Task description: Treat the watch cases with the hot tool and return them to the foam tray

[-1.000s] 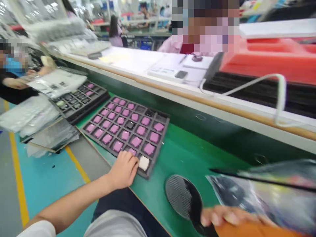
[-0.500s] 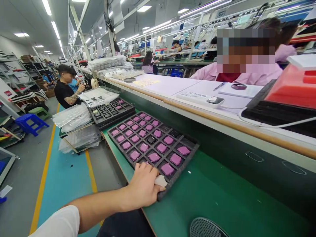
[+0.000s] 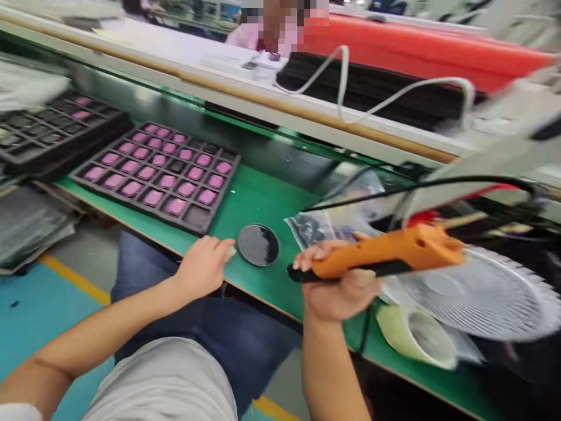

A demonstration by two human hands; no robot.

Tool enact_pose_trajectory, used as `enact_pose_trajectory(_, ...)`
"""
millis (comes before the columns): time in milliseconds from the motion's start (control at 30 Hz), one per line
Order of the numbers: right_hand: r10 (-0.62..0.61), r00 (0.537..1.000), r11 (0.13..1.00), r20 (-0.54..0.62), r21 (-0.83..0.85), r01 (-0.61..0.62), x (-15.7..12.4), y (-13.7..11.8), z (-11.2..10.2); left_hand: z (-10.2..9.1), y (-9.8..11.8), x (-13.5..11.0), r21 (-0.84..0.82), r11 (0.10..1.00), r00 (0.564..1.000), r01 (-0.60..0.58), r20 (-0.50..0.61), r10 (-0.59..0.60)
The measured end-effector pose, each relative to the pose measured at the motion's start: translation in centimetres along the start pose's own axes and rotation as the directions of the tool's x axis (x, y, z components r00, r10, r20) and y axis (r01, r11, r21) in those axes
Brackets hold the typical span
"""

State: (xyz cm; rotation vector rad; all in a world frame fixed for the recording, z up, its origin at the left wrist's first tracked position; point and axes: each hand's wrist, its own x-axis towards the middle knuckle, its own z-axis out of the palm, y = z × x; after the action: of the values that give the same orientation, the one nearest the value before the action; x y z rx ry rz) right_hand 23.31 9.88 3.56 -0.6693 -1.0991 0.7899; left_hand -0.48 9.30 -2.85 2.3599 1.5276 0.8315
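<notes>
Orange corded screwdriver shut in the right grip, small pale piece pinched in the left grip beside a black mesh disc on the counter

Right hand gripping an orange electric screwdriver above a green tabletop; left hand at the tabletop's edge, just beside a round black mesh disc, near a dark tray of pink pieces.

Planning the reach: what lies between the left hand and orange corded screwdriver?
In the head view, a round black mesh disc sits on the green bench mat, beside the left hand.
</notes>
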Motion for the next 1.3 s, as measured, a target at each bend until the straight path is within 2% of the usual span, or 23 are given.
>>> enact_pose_trajectory(100,-0.085,0.995,0.996,-0.046,0.010,0.086,0.1,0.4,0.7,0.8,-0.7,0.0,0.048,0.999,0.999,-0.005,-0.044,0.007)
enact_pose_trajectory(233,-0.080,0.995,0.997,-0.067,0.006,0.080,1.0,1.2,2.8,0.7,-1.0,-0.4,0.127,0.992,0.996,-0.023,-0.087,0.034)
enact_pose_trajectory(333,-0.043,0.996,0.999,-0.084,-0.032,0.040,1.5,1.6,3.7,0.8,-0.5,-0.3,0.146,0.985,0.990,-0.088,-0.092,0.102)
enact_pose_trajectory(500,0.049,0.993,0.997,-0.104,-0.045,-0.054,1.0,2.2,4.3,1.6,0.7,1.2,0.092,0.951,0.955,-0.296,-0.005,0.298)
enact_pose_trajectory(633,0.115,0.988,0.992,-0.099,-0.043,-0.120,0.2,2.1,4.3,2.6,1.1,1.8,0.048,0.935,0.936,-0.351,-0.013,0.352)
enact_pose_trajectory(733,0.143,0.987,0.987,-0.079,-0.058,-0.148,-0.3,1.7,4.3,2.5,1.2,1.2,0.041,0.944,0.943,-0.326,-0.053,0.328)
enact_pose_trajectory(867,0.144,0.987,0.987,-0.076,-0.059,-0.149,-0.9,1.4,4.3,1.3,0.7,-0.2,0.085,0.986,0.982,-0.145,-0.108,0.154)
enact_pose_trajectory(933,0.158,0.984,0.985,-0.078,-0.055,-0.162,-1.1,1.3,4.2,0.9,0.2,-0.9,0.101,0.989,0.989,-0.103,-0.098,0.113)
enact_pose_trajectory(1133,0.230,0.972,0.968,-0.043,-0.088,-0.233,-1.5,1.2,3.7,0.2,-0.9,-1.9,-0.077,0.985,0.987,-0.154,-0.063,0.149)
enact_pose_trajectory(1300,0.189,0.981,0.973,-0.036,-0.130,-0.192,-1.7,1.6,3.8,-0.2,-1.3,-1.5,-0.105,0.980,0.985,-0.171,-0.019,0.170)
